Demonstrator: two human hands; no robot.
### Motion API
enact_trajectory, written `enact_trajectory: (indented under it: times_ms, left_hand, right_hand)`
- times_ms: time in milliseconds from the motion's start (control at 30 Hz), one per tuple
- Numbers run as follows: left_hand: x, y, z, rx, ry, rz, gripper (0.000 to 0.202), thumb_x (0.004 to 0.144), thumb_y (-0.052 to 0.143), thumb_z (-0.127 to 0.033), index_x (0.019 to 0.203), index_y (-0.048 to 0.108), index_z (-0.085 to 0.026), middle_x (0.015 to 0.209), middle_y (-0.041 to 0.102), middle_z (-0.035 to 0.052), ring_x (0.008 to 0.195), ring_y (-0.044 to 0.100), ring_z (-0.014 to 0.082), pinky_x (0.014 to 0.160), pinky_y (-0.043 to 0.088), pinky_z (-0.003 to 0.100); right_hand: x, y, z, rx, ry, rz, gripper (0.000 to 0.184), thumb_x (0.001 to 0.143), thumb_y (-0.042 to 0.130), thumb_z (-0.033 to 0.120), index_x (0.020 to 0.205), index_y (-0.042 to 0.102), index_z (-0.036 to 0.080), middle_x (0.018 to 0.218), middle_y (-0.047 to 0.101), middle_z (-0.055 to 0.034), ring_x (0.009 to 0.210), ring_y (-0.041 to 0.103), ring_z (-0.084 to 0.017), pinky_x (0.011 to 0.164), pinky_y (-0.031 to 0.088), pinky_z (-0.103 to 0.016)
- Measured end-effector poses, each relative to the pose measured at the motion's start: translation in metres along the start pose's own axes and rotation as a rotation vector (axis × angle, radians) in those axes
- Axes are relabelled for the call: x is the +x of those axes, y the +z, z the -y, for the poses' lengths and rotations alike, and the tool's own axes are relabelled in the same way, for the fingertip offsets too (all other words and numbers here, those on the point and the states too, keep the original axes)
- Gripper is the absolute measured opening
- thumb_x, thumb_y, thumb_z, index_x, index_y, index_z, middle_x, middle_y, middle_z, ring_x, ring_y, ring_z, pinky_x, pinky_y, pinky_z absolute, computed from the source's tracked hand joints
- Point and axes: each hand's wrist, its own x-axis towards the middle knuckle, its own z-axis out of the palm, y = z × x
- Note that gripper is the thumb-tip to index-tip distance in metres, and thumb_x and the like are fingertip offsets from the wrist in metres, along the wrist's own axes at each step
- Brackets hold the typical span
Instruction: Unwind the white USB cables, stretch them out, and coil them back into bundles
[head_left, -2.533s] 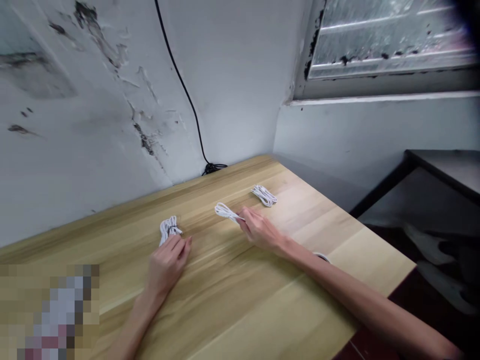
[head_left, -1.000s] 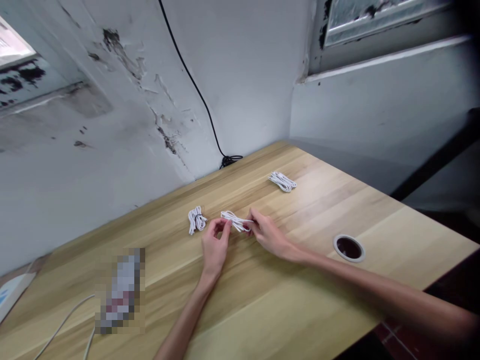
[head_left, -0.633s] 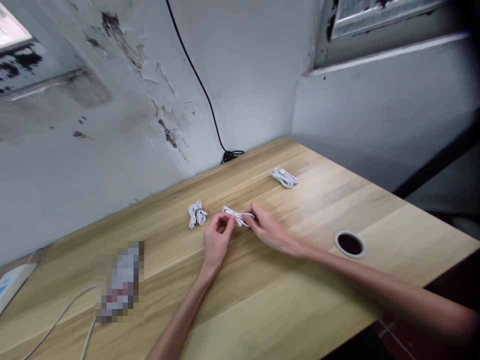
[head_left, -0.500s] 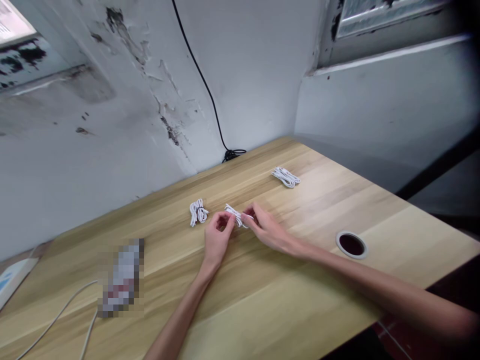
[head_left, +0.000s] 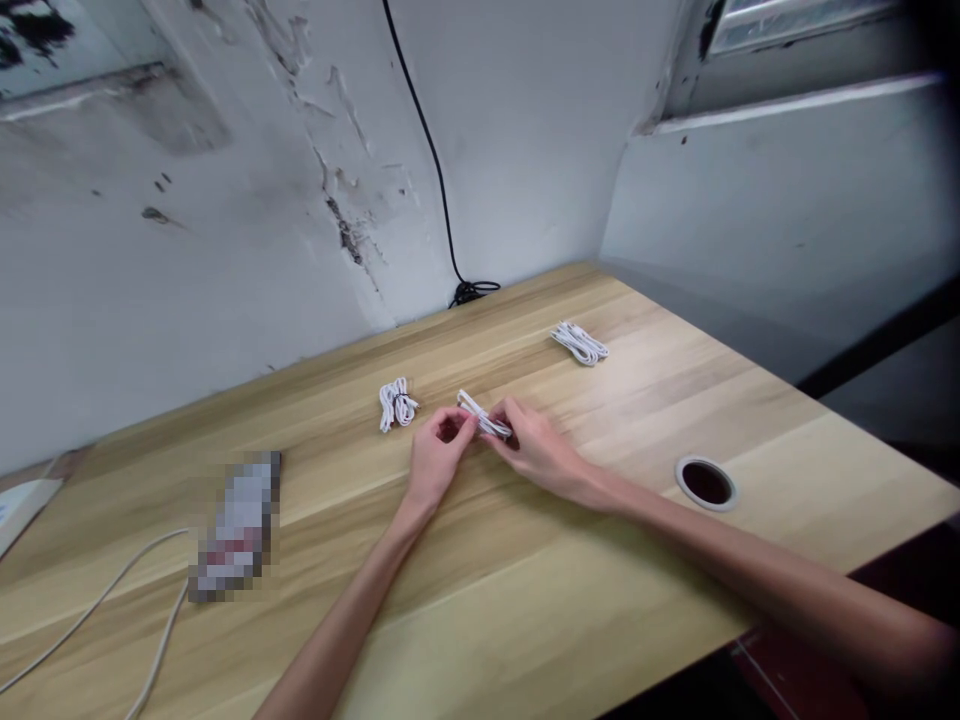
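Note:
Between my hands is a folded white cable [head_left: 486,414], low over the middle of the wooden table [head_left: 525,580]. My left hand [head_left: 441,450] pinches its near left side between thumb and fingers. The fingers of my right hand [head_left: 529,445] are closed around its right end and partly hide it. To the left lies another white cable bundle [head_left: 397,405] with a dark tie around its middle. A further white cable bundle [head_left: 580,343] rests toward the back right, apart from both hands.
A pixelated object [head_left: 236,525] lies at left beside a pale cord [head_left: 161,650]. A round grommet hole [head_left: 706,483] is set in the tabletop at right. Against the wall sits a coiled black cable [head_left: 471,291]. A white object [head_left: 26,505] shows at the far left edge.
My right fingers have closed further around the right end of the cable. The left hand keeps its pinch. The whole view has shifted slightly; the other bundles stay in place on the table.

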Motion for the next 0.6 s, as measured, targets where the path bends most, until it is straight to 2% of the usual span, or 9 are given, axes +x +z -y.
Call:
enact_trajectory:
  times_ms: [67,200,400,500,600]
  left_hand:
    - [-0.003,0.002,-0.002,0.061,0.054,-0.024,0.019,0.085,0.068,-0.036,0.086,0.067,-0.017,0.082,0.069,0.0028,0.074,0.061,0.0153,0.071,0.047,0.027]
    - [-0.009,0.004,-0.006,0.198,0.181,-0.114,0.015,0.089,0.063,-0.033,0.088,0.064,-0.018,0.081,0.066,0.0008,0.072,0.058,0.0133,0.069,0.046,0.025]
    - [-0.003,0.000,0.001,0.083,0.111,-0.285,0.017,0.088,0.064,-0.034,0.090,0.061,-0.018,0.085,0.065,0.0025,0.077,0.061,0.0147,0.072,0.048,0.026]
    - [-0.002,0.001,0.003,0.089,0.136,-0.232,0.016,0.089,0.064,-0.033,0.090,0.061,-0.018,0.086,0.065,0.0033,0.079,0.062,0.0158,0.075,0.049,0.029]
    - [-0.010,0.001,-0.002,0.240,0.226,-0.132,0.012,0.092,0.060,-0.031,0.091,0.060,-0.019,0.086,0.065,0.0029,0.079,0.061,0.0160,0.076,0.049,0.029]
  right_hand:
    - [0.000,0.002,-0.003,-0.062,-0.047,-0.042,0.007,0.094,0.049,0.015,0.098,0.049,0.021,0.094,0.059,-0.0055,0.079,0.056,-0.018,0.069,0.043,-0.030]
    - [-0.001,0.003,-0.007,-0.194,-0.107,-0.077,0.017,0.089,0.045,0.004,0.091,0.050,0.021,0.093,0.057,-0.0063,0.077,0.053,-0.019,0.067,0.040,-0.029]
    - [-0.001,0.001,-0.007,-0.159,-0.069,-0.131,0.022,0.085,0.044,0.001,0.091,0.052,0.020,0.092,0.059,-0.0064,0.079,0.057,-0.020,0.069,0.041,-0.030]
    - [0.002,0.000,-0.012,-0.047,0.020,-0.173,0.016,0.087,0.046,0.006,0.090,0.054,0.020,0.089,0.063,-0.0057,0.077,0.059,-0.019,0.069,0.042,-0.030]
    - [0.006,-0.001,-0.020,0.135,0.151,-0.232,0.007,0.088,0.050,0.015,0.087,0.056,0.020,0.085,0.066,-0.0040,0.073,0.060,-0.018,0.067,0.043,-0.029]
